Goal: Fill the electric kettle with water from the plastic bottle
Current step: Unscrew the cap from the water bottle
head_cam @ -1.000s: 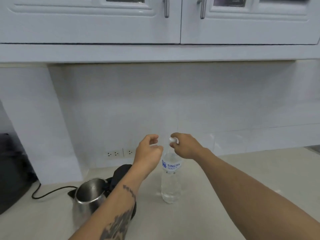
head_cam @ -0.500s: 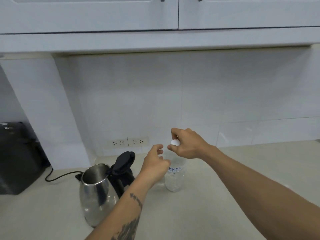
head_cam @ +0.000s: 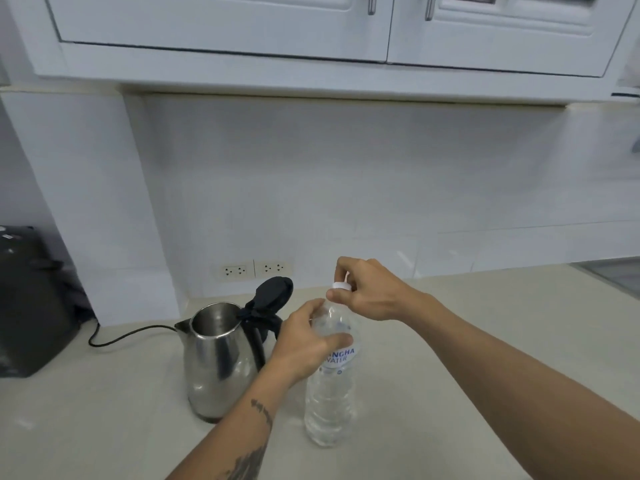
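Observation:
A clear plastic water bottle (head_cam: 330, 407) with a blue-lettered label stands upright on the counter, right of the kettle. My left hand (head_cam: 304, 344) is wrapped around its upper body, just below the neck. My right hand (head_cam: 369, 292) pinches the white cap (head_cam: 341, 285) on top between thumb and fingers. The steel electric kettle (head_cam: 216, 362) stands at the left with its black lid (head_cam: 273, 294) flipped up and its mouth open. My left forearm passes in front of the kettle's right side and handle.
The kettle's black cord (head_cam: 121, 337) runs left along the beige counter (head_cam: 450, 393) toward a black appliance (head_cam: 31, 303). Two wall sockets (head_cam: 254, 270) sit behind the kettle. White cabinets (head_cam: 311, 26) hang overhead.
My left hand has closed around the bottle's upper body, where before it hovered beside it. My right hand stays on the cap. The view has shifted closer and tilted down.

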Tool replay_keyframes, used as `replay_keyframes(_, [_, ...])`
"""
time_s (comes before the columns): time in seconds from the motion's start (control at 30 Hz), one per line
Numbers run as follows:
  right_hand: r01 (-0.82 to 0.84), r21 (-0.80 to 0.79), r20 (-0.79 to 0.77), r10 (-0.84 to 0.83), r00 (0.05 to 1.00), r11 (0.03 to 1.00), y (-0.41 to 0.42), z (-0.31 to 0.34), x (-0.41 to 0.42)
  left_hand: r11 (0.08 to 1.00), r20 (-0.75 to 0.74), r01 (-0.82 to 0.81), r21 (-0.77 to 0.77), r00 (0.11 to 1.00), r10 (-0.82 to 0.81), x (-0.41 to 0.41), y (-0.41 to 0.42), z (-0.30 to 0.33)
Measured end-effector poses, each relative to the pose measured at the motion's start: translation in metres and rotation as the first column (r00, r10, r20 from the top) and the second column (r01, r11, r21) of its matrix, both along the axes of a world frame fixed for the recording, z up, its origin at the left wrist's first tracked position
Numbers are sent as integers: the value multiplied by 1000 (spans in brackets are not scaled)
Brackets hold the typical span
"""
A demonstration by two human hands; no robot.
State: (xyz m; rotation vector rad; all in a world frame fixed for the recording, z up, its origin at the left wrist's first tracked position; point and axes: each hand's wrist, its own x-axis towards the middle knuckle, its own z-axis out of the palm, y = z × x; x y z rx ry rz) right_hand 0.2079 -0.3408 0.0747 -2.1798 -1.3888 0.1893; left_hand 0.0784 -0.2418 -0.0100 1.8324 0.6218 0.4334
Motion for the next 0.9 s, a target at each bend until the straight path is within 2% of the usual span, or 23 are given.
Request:
replay_keyframes(0.17, [78, -137, 196, -51, 979, 987, 7, 13, -29, 999, 24, 43, -13, 999, -43, -17, 4, -5])
replay_keyframes(0.3, [55, -282, 225, 10, 974, 958, 5, 23, -41, 996, 29, 87, -8, 996, -87, -23, 10, -8])
replay_keyframes(0.37, [93, -321, 232, -17, 973, 943, 4, 27, -48, 995, 30, 99, -10, 995, -99, -25, 9, -8])
replay_keyframes(0.5, [201, -254, 278, -127, 952, 946, 0, 26, -58, 991, 11, 135, 22, 991, -135, -26, 6, -11])
replay_keyframes(0.7, [147, -234, 233, -91, 968, 961, -10, 25, -69, 986, 15, 152, 62, 988, -154, -28, 8, -12])
replay_keyframes(0.9, [139, -32, 176, -132, 976, 990, -23, 15, -72, 979, 21, 175, 103, 984, -178, -28, 13, -10])
